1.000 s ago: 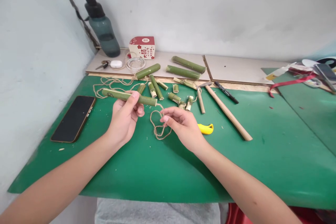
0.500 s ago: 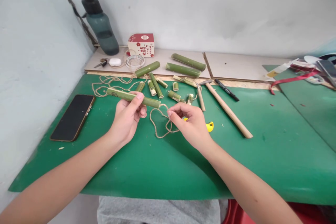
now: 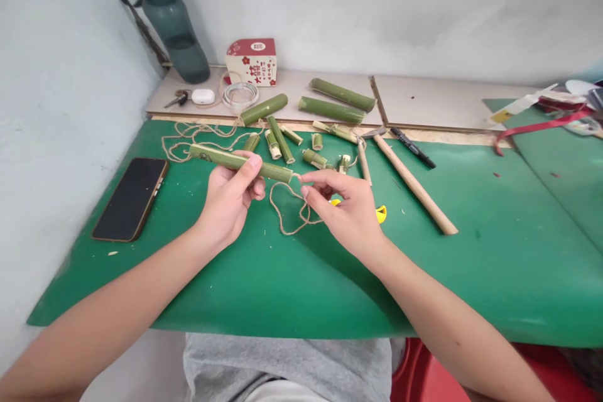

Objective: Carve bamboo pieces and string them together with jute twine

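My left hand (image 3: 230, 198) is closed round a long green bamboo tube (image 3: 213, 157), holding it level above the green table (image 3: 264, 276). Brown twine (image 3: 282, 213) comes out of the tube's right end and loops down onto the table. My right hand (image 3: 348, 210) pinches this twine between thumb and forefinger just right of the tube's end. More twine (image 3: 183, 141) lies tangled behind the tube at the left.
Several short bamboo pieces (image 3: 280, 147) and longer tubes (image 3: 332, 110) lie behind my hands. A hammer (image 3: 409, 179) and black marker (image 3: 413, 148) are to the right, a yellow object (image 3: 379, 213) behind my right hand, a phone (image 3: 129, 198) at left. A bottle (image 3: 172, 22) and small box (image 3: 252, 61) stand at the wall.
My right hand has risen from the twine loop toward the tube's right end, pulling the twine up. The left hand has kept hold of the tube. The camera has tilted down slightly.
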`<action>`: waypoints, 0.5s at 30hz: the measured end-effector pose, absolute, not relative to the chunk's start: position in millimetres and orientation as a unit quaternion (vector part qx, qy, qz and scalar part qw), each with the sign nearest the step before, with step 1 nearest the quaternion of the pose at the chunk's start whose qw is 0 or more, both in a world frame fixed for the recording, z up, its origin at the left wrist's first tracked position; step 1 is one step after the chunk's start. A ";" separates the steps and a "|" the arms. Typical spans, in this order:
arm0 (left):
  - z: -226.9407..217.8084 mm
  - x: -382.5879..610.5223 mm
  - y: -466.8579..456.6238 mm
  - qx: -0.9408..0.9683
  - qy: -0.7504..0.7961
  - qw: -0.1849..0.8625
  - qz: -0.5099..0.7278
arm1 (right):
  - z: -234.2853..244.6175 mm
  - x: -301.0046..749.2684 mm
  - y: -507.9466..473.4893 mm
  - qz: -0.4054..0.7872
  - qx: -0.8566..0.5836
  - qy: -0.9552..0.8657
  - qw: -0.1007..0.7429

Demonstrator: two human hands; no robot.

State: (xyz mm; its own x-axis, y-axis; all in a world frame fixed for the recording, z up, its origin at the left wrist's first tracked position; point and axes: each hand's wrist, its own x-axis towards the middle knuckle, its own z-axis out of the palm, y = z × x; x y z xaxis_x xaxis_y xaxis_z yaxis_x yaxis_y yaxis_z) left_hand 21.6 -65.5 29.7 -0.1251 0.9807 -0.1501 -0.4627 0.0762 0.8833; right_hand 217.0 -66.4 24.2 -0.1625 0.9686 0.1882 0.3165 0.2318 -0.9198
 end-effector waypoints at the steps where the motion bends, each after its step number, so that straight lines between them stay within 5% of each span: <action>1: 29.6 21.5 -65.4 0.298 0.435 0.590 0.611 | 23.5 217.1 -66.3 0.378 -0.485 -0.665 0.423; 15: 26.3 21.9 -65.8 0.317 0.436 0.586 0.606 | 21.9 215.7 -66.1 0.445 -0.475 -0.650 0.393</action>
